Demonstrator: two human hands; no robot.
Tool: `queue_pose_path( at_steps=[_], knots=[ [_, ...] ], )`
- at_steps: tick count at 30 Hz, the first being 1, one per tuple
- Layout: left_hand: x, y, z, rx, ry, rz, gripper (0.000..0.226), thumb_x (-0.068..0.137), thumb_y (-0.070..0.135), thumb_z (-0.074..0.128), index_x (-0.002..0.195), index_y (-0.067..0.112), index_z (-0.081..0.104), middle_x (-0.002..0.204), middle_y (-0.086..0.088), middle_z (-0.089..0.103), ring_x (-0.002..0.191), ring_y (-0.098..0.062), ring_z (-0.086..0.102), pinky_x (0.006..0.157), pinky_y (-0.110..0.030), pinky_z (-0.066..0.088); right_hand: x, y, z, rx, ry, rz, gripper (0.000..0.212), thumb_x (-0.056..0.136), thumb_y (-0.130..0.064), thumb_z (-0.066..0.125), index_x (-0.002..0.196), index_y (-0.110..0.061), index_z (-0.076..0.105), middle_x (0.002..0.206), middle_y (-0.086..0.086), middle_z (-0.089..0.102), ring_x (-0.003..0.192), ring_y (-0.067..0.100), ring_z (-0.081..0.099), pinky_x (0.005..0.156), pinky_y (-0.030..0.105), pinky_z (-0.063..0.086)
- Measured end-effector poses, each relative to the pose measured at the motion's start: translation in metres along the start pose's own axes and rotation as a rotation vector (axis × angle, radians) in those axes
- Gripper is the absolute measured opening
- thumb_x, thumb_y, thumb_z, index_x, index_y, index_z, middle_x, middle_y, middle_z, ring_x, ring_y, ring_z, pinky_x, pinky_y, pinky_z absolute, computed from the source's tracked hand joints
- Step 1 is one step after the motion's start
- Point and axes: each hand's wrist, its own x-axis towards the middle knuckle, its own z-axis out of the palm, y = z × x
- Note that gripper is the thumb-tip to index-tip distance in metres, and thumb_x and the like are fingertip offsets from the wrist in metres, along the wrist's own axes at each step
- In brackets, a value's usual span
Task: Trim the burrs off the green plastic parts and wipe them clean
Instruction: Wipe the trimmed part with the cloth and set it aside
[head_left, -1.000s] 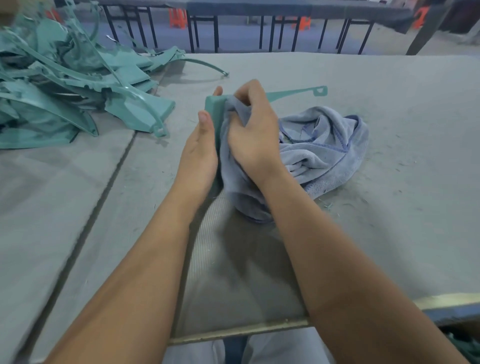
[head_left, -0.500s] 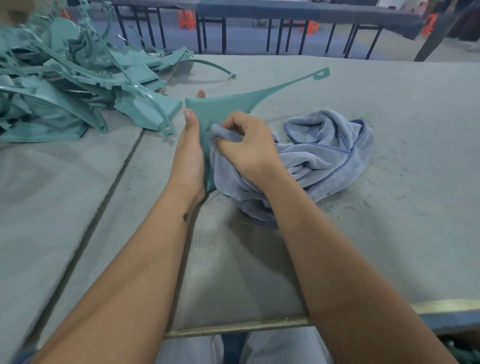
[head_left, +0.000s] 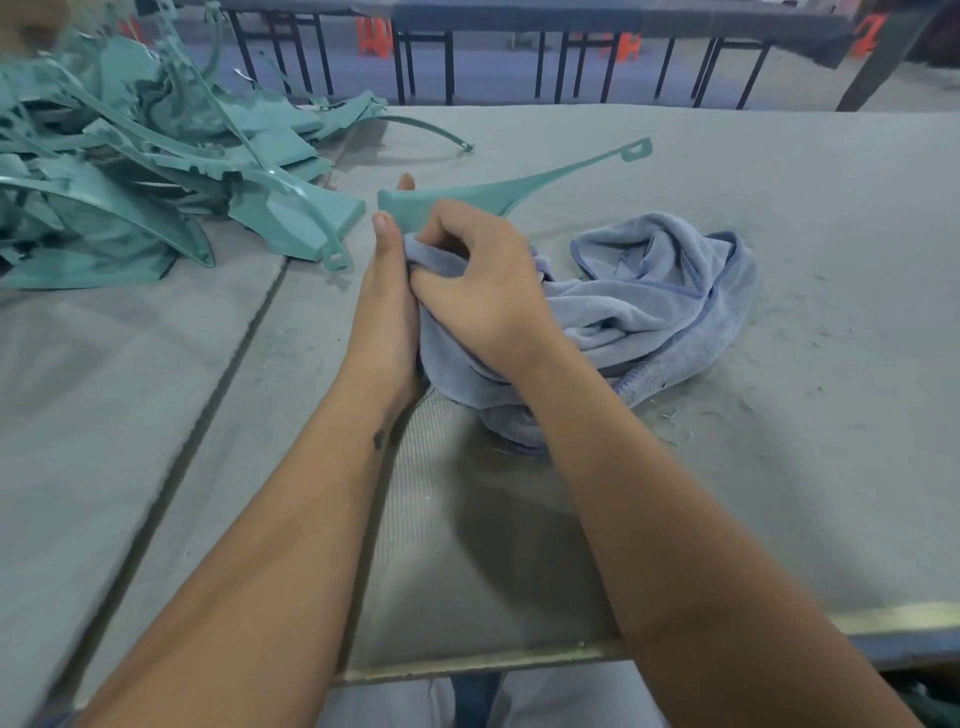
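Wiping in progress at the middle of the grey felt-covered surface (head_left: 779, 493). The left hand (head_left: 387, 312) stands edge-on against the near side of the flat green plastic part with the long thin curved arm (head_left: 467, 195), thumb up along its left edge and a fingertip showing over the top, so that grip is grasping the part and propping it upright. The right hand (head_left: 483, 291) is clenched around a bunched fold of the pale blue terry cloth (head_left: 665, 291), pressing it onto the part's broad face; the rest of the cloth trails loose to the right.

Now the risks, as I judge them. That thin arm ends in a small looped tab (head_left: 636, 150) hanging out over the surface with nothing under it; a hard swipe could flex it or snag the terry loops on any burr left along the edge. The left hand holds only one end, so a strong push may twist the part out of its hold. Green shavings (head_left: 675, 415) lie scattered just beside the cloth, and the trailing end could drag them back onto the wiped face. The tangled pile of green plastic parts (head_left: 156, 182) sits near the left elbow's path, easy to knock.
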Motion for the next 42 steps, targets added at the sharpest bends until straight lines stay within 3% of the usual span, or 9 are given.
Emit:
queue_pose_path(
  at_steps=[3, 9, 14, 18, 24, 30, 34, 38, 42],
  knots=[
    [-0.001, 0.002, 0.005, 0.111, 0.044, 0.129, 0.049, 0.099, 0.058, 0.029, 0.11, 0.034, 0.07, 0.101, 0.01, 0.075, 0.1, -0.004, 0.068, 0.08, -0.022, 0.054, 0.005, 0.007, -0.003, -0.101, 0.114, 0.085, 0.02, 0.087, -0.01, 0.055, 0.075, -0.02, 0.043, 0.067, -0.007, 0.051, 0.067, 0.015, 0.049, 0.06, 0.03, 0.035],
    [-0.006, 0.007, 0.012, 0.068, -0.051, 0.206, 0.033, 0.104, 0.043, 0.028, 0.116, 0.04, 0.059, 0.11, 0.018, 0.071, 0.11, -0.003, 0.063, 0.093, -0.019, 0.05, 0.013, 0.019, -0.009, -0.253, 0.158, 0.229, 0.01, 0.09, -0.01, 0.048, 0.086, -0.016, 0.042, 0.078, 0.005, 0.054, 0.075, 0.028, 0.049, 0.063, 0.033, 0.03],
    [-0.005, 0.01, 0.006, -0.099, 0.08, 0.008, 0.057, 0.1, 0.057, 0.033, 0.085, 0.02, 0.073, 0.072, 0.003, 0.074, 0.076, -0.009, 0.073, 0.059, -0.022, 0.056, 0.001, 0.002, -0.001, -0.051, -0.102, 0.013, 0.029, 0.077, -0.003, 0.057, 0.067, -0.024, 0.041, 0.062, -0.006, 0.049, 0.063, 0.01, 0.046, 0.058, 0.024, 0.035],
    [0.0, 0.018, -0.001, -0.25, 0.135, 0.006, 0.064, 0.099, 0.06, 0.024, 0.121, 0.014, 0.062, 0.11, -0.007, 0.073, 0.102, -0.023, 0.07, 0.086, -0.038, 0.058, 0.005, 0.006, -0.002, -0.158, -0.033, 0.115, 0.019, 0.082, -0.007, 0.056, 0.073, -0.019, 0.045, 0.069, -0.007, 0.053, 0.072, 0.013, 0.051, 0.064, 0.027, 0.04],
    [0.003, 0.02, -0.003, -0.39, 0.134, 0.065, 0.076, 0.1, 0.059, 0.011, 0.083, 0.033, 0.08, 0.102, 0.001, 0.075, 0.101, -0.02, 0.07, 0.085, -0.035, 0.058, 0.011, 0.009, -0.004, -0.435, 0.076, 0.184, 0.008, 0.086, -0.006, 0.047, 0.088, -0.013, 0.049, 0.09, 0.005, 0.061, 0.083, 0.027, 0.054, 0.071, 0.039, 0.043],
    [0.008, 0.018, -0.01, -0.459, 0.223, 0.08, 0.067, 0.1, 0.059, 0.018, 0.107, 0.014, 0.067, 0.098, -0.003, 0.076, 0.092, -0.02, 0.072, 0.07, -0.027, 0.057, -0.007, -0.008, 0.005, -0.17, -0.262, -0.041, 0.015, 0.076, -0.009, 0.064, 0.071, -0.021, 0.057, 0.066, -0.006, 0.06, 0.071, 0.017, 0.058, 0.065, 0.032, 0.045],
    [0.01, 0.016, -0.009, -0.485, 0.164, 0.04, 0.071, 0.098, 0.062, 0.012, 0.113, 0.014, 0.063, 0.107, -0.007, 0.074, 0.1, -0.023, 0.07, 0.076, -0.031, 0.058, -0.003, 0.003, 0.002, -0.218, -0.063, 0.027, 0.007, 0.083, -0.012, 0.059, 0.078, -0.017, 0.059, 0.077, -0.003, 0.065, 0.077, 0.019, 0.059, 0.071, 0.038, 0.047],
    [0.007, 0.014, -0.004, -0.453, 0.129, -0.024, 0.077, 0.097, 0.064, 0.012, 0.092, 0.024, 0.077, 0.103, -0.003, 0.075, 0.095, -0.022, 0.072, 0.071, -0.033, 0.059, 0.006, 0.02, -0.008, -0.332, 0.16, 0.112, 0.005, 0.086, -0.013, 0.051, 0.084, -0.016, 0.054, 0.087, -0.001, 0.063, 0.081, 0.022, 0.057, 0.071, 0.037, 0.044],
    [0.009, 0.013, -0.008, -0.488, 0.191, -0.082, 0.074, 0.096, 0.067, 0.013, 0.116, 0.021, 0.066, 0.109, -0.005, 0.073, 0.097, -0.025, 0.071, 0.074, -0.04, 0.06, 0.008, 0.027, -0.017, -0.065, 0.421, 0.346, 0.012, 0.086, -0.01, 0.053, 0.083, -0.021, 0.054, 0.073, -0.01, 0.058, 0.075, 0.012, 0.057, 0.066, 0.017, 0.041]
  ],
)
